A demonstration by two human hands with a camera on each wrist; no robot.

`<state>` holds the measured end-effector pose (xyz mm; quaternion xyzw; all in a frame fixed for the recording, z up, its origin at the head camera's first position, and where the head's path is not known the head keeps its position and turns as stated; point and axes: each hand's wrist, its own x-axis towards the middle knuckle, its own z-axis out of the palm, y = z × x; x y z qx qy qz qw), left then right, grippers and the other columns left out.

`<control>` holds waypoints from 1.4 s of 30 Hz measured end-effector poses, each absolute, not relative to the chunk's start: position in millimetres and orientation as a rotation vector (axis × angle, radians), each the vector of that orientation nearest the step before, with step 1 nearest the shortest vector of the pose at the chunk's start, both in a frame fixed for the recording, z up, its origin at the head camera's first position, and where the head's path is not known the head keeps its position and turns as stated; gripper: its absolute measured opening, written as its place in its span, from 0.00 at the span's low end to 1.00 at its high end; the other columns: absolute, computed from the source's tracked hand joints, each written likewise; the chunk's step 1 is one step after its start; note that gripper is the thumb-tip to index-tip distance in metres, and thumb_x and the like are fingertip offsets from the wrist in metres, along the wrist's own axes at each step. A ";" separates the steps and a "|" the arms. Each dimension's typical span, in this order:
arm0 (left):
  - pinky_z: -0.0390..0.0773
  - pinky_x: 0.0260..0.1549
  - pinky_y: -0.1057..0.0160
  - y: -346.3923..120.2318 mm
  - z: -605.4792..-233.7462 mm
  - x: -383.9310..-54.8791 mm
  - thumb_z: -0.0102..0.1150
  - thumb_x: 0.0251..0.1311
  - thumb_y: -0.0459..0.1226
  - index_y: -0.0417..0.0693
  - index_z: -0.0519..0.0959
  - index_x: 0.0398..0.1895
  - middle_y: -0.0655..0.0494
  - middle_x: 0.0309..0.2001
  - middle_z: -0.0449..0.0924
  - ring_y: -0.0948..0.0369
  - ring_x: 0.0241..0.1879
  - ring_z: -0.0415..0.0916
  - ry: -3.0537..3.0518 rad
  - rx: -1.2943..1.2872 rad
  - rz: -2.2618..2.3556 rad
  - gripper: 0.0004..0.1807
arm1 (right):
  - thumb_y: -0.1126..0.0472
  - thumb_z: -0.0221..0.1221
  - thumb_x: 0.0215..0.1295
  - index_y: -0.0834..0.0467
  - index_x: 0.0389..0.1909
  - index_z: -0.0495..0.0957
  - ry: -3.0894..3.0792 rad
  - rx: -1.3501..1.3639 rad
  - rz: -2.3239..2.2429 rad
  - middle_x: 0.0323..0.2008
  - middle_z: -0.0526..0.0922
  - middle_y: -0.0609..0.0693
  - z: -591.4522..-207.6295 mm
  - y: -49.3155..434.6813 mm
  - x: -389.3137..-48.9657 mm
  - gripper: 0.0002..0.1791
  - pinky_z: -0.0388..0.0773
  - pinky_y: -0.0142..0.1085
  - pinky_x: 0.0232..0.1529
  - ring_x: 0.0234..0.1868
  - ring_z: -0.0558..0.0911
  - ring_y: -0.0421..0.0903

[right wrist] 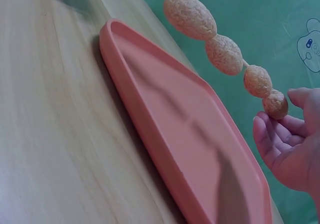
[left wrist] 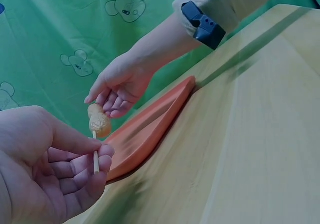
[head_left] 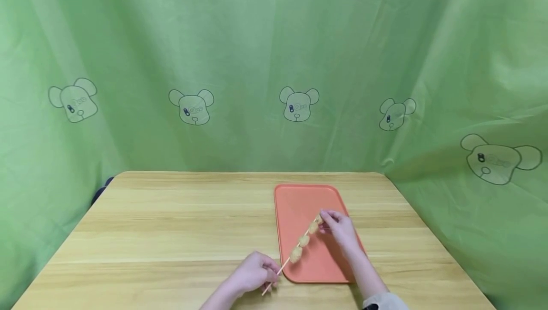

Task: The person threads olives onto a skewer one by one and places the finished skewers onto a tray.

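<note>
A skewer of several round, brown, wrinkled balls is held slantwise above an orange-red tray. My left hand pinches the bare lower end of its wooden stick between thumb and fingers, just off the tray's near left corner. At the far end, my right hand has its thumb and fingertips around the last, smallest ball. The balls grow larger toward the left hand. Shadows of the skewer and hand fall across the tray floor.
The tray lies on a light wood-grain table, right of its middle. A green curtain printed with bear heads hangs behind and along both sides. On the right wrist sits a dark strapped device, below a light sleeve.
</note>
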<state>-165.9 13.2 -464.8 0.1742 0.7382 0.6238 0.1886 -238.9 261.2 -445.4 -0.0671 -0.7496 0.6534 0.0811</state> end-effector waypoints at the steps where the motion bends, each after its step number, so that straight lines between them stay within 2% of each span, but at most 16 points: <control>1: 0.72 0.15 0.71 14.7 -465.2 -165.9 0.56 0.47 0.22 0.32 0.79 0.27 0.44 0.20 0.78 0.63 0.15 0.71 2.076 0.483 1.755 0.04 | 0.63 0.54 0.66 0.77 0.48 0.70 -2.253 -0.197 1.951 0.27 0.80 0.52 -445.3 261.4 -239.2 0.20 0.78 0.31 0.30 0.26 0.78 0.40; 10: 0.70 0.15 0.72 30.8 -464.7 -168.2 0.54 0.47 0.21 0.29 0.77 0.28 0.43 0.20 0.78 0.63 0.15 0.71 2.014 0.431 1.847 0.04 | 0.58 0.52 0.68 0.74 0.56 0.67 -2.354 -0.196 1.861 0.39 0.79 0.59 -441.1 269.4 -237.4 0.24 0.78 0.37 0.39 0.34 0.79 0.42; 16: 0.71 0.15 0.71 42.6 -465.7 -173.6 0.55 0.48 0.21 0.27 0.77 0.29 0.42 0.22 0.79 0.63 0.16 0.72 1.972 0.407 1.921 0.04 | 0.54 0.50 0.69 0.70 0.60 0.64 -2.360 -0.216 1.841 0.52 0.73 0.70 -443.8 283.5 -229.4 0.27 0.77 0.43 0.44 0.48 0.78 0.57; 21: 0.74 0.17 0.70 51.2 -464.4 -179.7 0.54 0.49 0.21 0.26 0.77 0.32 0.37 0.24 0.78 0.63 0.17 0.73 1.939 0.389 1.996 0.06 | 0.51 0.49 0.70 0.70 0.63 0.61 -2.382 -0.235 1.830 0.59 0.66 0.70 -448.6 300.8 -216.4 0.31 0.74 0.42 0.50 0.54 0.74 0.59; 26: 0.74 0.16 0.70 59.7 -459.0 -185.3 0.54 0.49 0.21 0.26 0.77 0.32 0.40 0.23 0.78 0.63 0.16 0.72 1.919 0.337 2.036 0.06 | 0.48 0.47 0.70 0.68 0.64 0.60 -2.541 -0.224 1.594 0.63 0.64 0.65 -452.9 323.0 -200.5 0.32 0.65 0.41 0.58 0.60 0.67 0.56; 30: 0.73 0.14 0.72 66.0 -454.2 -190.0 0.55 0.48 0.21 0.26 0.76 0.32 0.42 0.22 0.78 0.64 0.16 0.71 1.912 0.310 2.070 0.07 | 0.51 0.47 0.71 0.71 0.65 0.57 -2.629 -0.114 1.442 0.63 0.61 0.68 -457.3 339.9 -185.2 0.32 0.58 0.45 0.61 0.63 0.62 0.60; 34: 0.73 0.14 0.72 71.8 -450.3 -194.4 0.55 0.48 0.21 0.26 0.77 0.32 0.44 0.21 0.78 0.64 0.16 0.71 1.904 0.270 2.094 0.07 | 0.55 0.49 0.70 0.73 0.65 0.53 -2.672 -0.059 1.436 0.63 0.59 0.71 -463.4 351.3 -169.4 0.33 0.62 0.38 0.58 0.62 0.62 0.63; 37: 0.74 0.16 0.71 77.6 -450.1 -198.2 0.55 0.48 0.21 0.27 0.77 0.33 0.47 0.21 0.78 0.64 0.16 0.72 1.906 0.259 2.103 0.08 | 0.54 0.50 0.69 0.73 0.66 0.49 -2.734 -0.111 1.501 0.65 0.56 0.71 -467.6 356.9 -160.4 0.36 0.62 0.27 0.54 0.64 0.59 0.63; 42: 0.74 0.16 0.72 89.8 -452.3 -205.8 0.55 0.48 0.21 0.27 0.77 0.33 0.50 0.19 0.78 0.65 0.16 0.72 1.886 0.210 2.142 0.08 | 0.56 0.50 0.69 0.76 0.65 0.47 -2.774 -0.095 1.505 0.64 0.56 0.73 -471.7 360.1 -152.4 0.36 0.62 0.21 0.48 0.64 0.59 0.64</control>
